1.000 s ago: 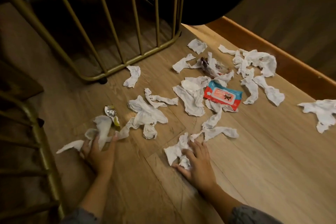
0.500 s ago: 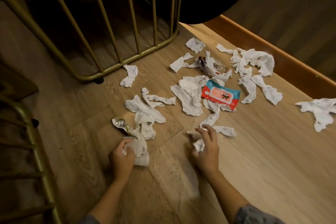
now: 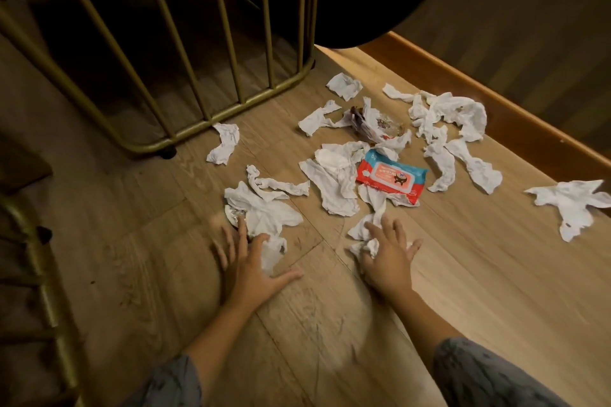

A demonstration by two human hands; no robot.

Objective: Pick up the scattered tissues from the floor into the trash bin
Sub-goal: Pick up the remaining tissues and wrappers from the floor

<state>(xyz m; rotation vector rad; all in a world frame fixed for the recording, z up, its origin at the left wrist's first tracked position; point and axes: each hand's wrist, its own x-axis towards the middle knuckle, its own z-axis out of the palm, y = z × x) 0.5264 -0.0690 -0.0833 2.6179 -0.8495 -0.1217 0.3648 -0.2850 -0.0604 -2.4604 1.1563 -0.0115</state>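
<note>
Several crumpled white tissues lie scattered on the wooden floor [image 3: 479,274]. My left hand [image 3: 251,264] rests flat with fingers spread at the near edge of a tissue pile [image 3: 264,211]; a tissue bunch [image 3: 272,253] sits between its thumb and fingers. My right hand [image 3: 390,256] is also spread, pressing on a crumpled tissue [image 3: 365,246]. More tissues lie in the middle [image 3: 334,182], at the back [image 3: 456,116], by the railing [image 3: 228,142] and far right [image 3: 572,201]. No trash bin is recognisable.
A red and blue wet-wipe pack [image 3: 390,177] lies among the tissues, with a clear wrapper [image 3: 380,124] behind it and a foil wrapper [image 3: 233,215] by my left fingers. A gold metal frame [image 3: 231,109] stands behind; another [image 3: 43,274] left. A wooden skirting [image 3: 496,102] runs right.
My left hand, which was closed on a tissue bunch, has opened and moved forward to the pile. My right hand has spread flat over the tissues it was gathering.
</note>
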